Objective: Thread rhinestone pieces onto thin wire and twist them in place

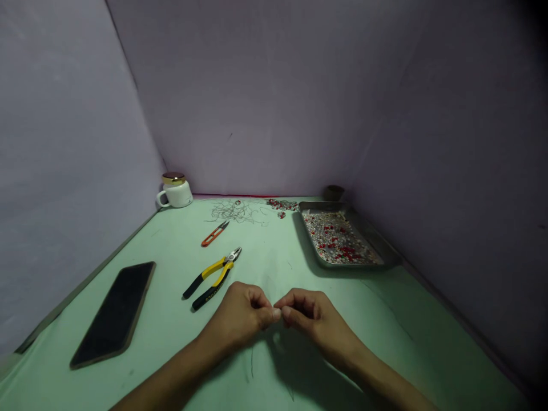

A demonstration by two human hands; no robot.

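Observation:
My left hand [242, 314] and my right hand [310, 317] meet fingertip to fingertip low over the green table [274, 257], both curled in a pinch. What they pinch between them is too small to make out. A thin thread or wire hangs down toward me below the hands. Yellow-handled pliers [213, 277] lie just left of my left hand. Orange thread snips [214, 234] lie farther back.
A dark phone [115, 311] lies flat at the left. A metal tray [342, 237] with red and silver beads sits at the right rear. Loose wire strands [235, 212] and several beads [281, 204] lie at the back, with a white lidded mug [175, 191] in the corner.

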